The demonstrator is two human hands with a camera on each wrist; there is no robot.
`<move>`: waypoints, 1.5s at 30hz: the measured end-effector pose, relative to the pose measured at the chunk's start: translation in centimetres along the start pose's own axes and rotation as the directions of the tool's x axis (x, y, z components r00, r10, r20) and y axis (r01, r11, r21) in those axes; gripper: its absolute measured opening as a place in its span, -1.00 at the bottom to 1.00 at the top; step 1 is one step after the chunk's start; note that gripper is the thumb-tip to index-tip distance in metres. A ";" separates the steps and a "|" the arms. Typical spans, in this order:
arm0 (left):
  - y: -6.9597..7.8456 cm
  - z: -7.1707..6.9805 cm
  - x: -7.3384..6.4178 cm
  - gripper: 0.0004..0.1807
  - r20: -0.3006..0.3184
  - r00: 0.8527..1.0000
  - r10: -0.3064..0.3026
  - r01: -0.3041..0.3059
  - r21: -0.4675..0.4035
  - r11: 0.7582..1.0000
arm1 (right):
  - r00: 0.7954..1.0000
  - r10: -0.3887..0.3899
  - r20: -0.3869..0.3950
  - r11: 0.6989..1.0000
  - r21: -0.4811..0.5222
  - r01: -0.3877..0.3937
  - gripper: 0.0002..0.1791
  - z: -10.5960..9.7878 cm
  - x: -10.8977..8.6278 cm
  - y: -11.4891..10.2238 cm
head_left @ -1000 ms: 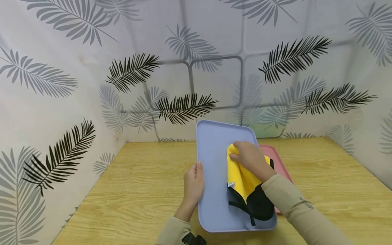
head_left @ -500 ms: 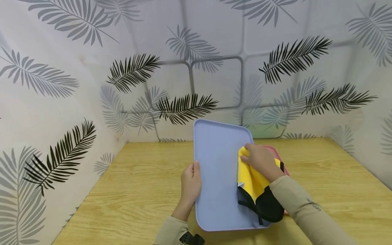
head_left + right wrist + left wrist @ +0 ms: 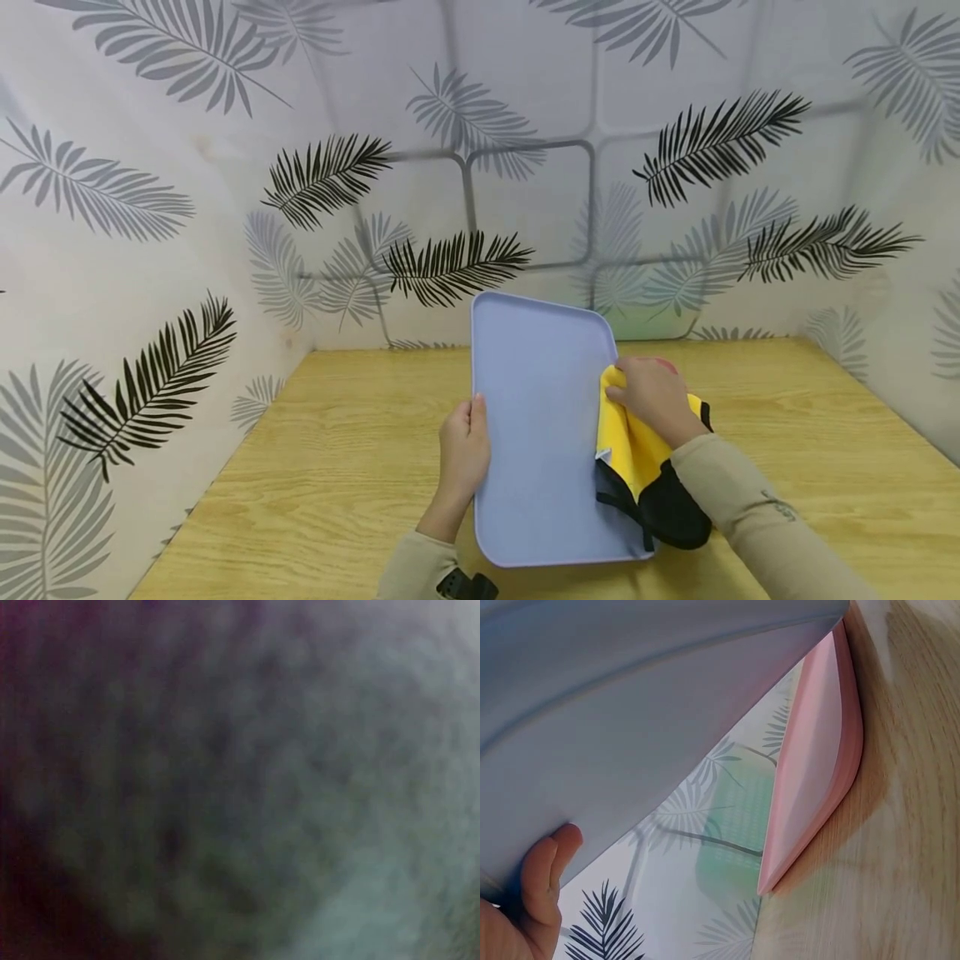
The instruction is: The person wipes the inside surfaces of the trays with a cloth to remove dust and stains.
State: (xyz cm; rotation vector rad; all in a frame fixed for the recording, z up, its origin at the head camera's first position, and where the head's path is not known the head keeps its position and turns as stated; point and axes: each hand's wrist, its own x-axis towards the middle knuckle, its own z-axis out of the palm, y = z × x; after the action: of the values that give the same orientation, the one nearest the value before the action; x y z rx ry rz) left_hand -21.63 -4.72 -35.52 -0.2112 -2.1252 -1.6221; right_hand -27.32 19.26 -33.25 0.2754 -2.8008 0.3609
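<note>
In the head view my left hand (image 3: pixel 462 446) grips the left edge of a blue rectangular tray (image 3: pixel 536 433), which is tilted up with its inside facing me. Seen from the left wrist, its fingertips (image 3: pixel 568 844) curl against the tray's underside. My right hand (image 3: pixel 660 396) pinches the yellow upper part of a yellow and black cloth (image 3: pixel 617 421) with a small white tag and black straps. The cloth hangs in folds over the tray's right edge, its black part lowest. Dark blur fills the right wrist view.
A pink tray (image 3: pixel 814 750) lies on the wooden table (image 3: pixel 352 450) behind the blue one, mostly hidden in the head view. A leaf-patterned curtain (image 3: pixel 525 200) closes off the back and sides. A black watch (image 3: pixel 467 585) is on the left wrist.
My right hand has moved right with the cloth, from over the blue tray's face to its right edge. The tray has shifted slightly left, and less of the pink tray shows.
</note>
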 end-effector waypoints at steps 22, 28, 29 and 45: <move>0.1 0.2 -0.1 -0.63 -0.007 1.000 -0.019 0.019 0.008 1.000 | 1.000 -0.025 0.001 0.995 0.096 0.024 -0.58 0.4 -0.3 -0.4; 0.1 0.3 0.0 -0.63 -0.020 1.000 -0.006 0.006 -0.001 1.000 | 0.999 -0.020 0.042 0.988 0.152 0.013 -0.55 -0.1 -0.3 -1.8; 0.1 0.4 0.0 -0.62 -0.024 1.000 -0.003 0.003 -0.001 1.000 | 0.999 -0.012 0.051 0.986 0.166 0.004 -0.54 -0.1 -0.3 -2.1; -0.1 1.1 0.0 -0.63 -0.049 0.999 -0.011 0.010 -0.015 1.000 | 0.996 -0.092 -0.001 0.958 0.271 0.089 -0.62 -0.4 -0.4 -7.2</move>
State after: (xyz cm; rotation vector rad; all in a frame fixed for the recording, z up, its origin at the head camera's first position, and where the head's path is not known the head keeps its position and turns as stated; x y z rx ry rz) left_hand -21.96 -3.68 -35.83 -0.1629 -2.0818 -1.6325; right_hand -25.25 12.58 -31.45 0.4660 -2.7342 0.7241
